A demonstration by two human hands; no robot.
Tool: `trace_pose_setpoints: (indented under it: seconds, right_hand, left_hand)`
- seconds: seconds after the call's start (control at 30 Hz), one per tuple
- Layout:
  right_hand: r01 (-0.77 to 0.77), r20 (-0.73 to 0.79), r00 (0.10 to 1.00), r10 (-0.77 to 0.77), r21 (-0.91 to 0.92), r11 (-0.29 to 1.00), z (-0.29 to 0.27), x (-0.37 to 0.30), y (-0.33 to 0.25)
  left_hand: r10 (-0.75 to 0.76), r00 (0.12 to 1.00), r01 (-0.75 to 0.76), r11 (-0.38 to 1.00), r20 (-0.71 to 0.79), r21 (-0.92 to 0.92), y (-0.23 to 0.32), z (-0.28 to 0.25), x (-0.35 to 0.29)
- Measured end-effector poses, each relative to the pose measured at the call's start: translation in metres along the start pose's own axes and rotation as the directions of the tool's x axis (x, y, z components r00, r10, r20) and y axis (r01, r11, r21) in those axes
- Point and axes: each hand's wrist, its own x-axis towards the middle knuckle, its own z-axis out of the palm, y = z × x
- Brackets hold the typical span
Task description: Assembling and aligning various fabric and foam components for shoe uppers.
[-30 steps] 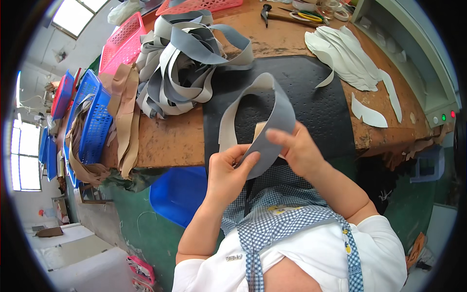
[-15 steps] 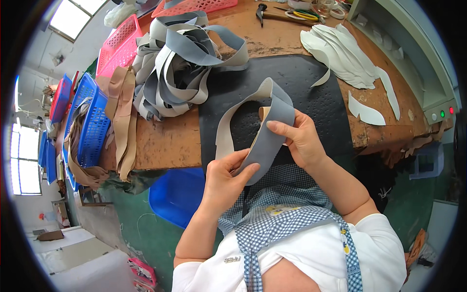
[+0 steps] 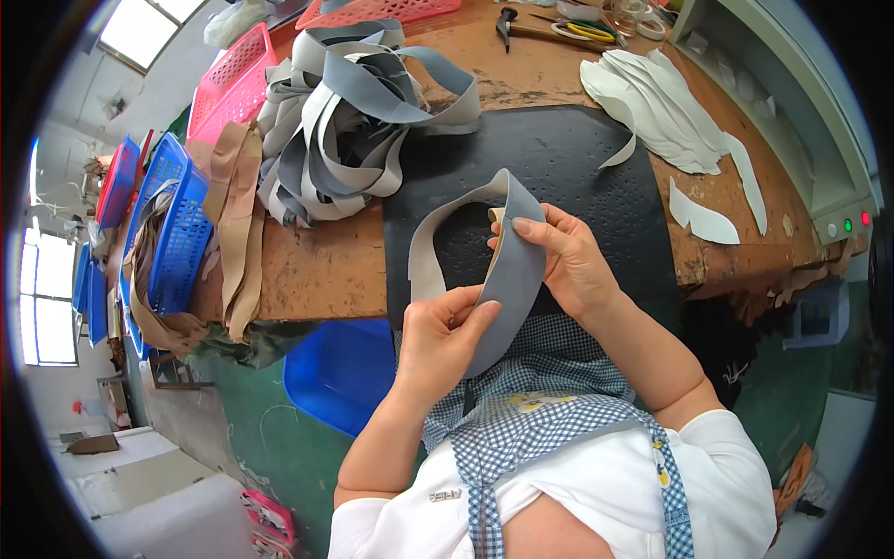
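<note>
Evidently, the grey strip [image 3: 510,289] is held up over the near edge of the black mat [image 3: 605,214], bent into a loop. At its eight o'clock, the left hand [image 3: 438,343] has its fingers clamped on the strip; at its two o'clock, the right hand [image 3: 575,263] pinches it likewise, both thumbs on the darker face. That spaced grip probably steadies the stretch between them and turns that face to the wearer's eyes. A tan piece [image 3: 496,224] shows against the inner side by the right fingers.

The strip's long axis there runs from seven to one o'clock; it folds at twelve, then a paler length curves down towards seven, its end unclear behind the left hand.

The pitted mat perhaps shields the counter [image 3: 321,289]. A heap of grey strips [image 3: 321,140] lies at eleven o'clock, seemingly for easy reach; white pieces [image 3: 652,112] lie at one.
</note>
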Motion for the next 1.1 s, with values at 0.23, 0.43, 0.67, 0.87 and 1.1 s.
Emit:
trace_pose_setpoints:
  seconds: [0.23,0.43,0.67,0.87,1.1]
  right_hand:
    - [0.024,-0.039,0.999,-0.024,0.009,1.000,0.002,0.001,0.002]
    - [0.072,-0.073,0.995,-0.069,0.033,0.997,0.006,-0.003,0.006]
    - [0.116,-0.164,0.981,-0.102,0.083,0.990,0.009,0.000,0.007]
    - [0.128,-0.008,0.992,-0.129,0.181,0.975,-0.005,0.034,-0.030]
    - [0.428,-0.008,0.860,-0.510,-0.533,0.730,0.009,0.064,-0.101]
  left_hand:
    - [0.011,1.000,-0.010,1.000,0.014,-0.029,-0.004,-0.003,0.001]
    - [0.009,1.000,-0.009,1.000,0.006,-0.024,-0.007,-0.001,-0.002]
    - [0.065,0.997,-0.059,0.987,-0.029,0.150,-0.009,0.005,-0.006]
    - [0.456,0.880,-0.344,0.803,-0.131,0.486,-0.007,0.002,-0.015]
    - [0.867,0.489,-0.532,0.211,0.094,0.820,0.060,-0.013,0.012]
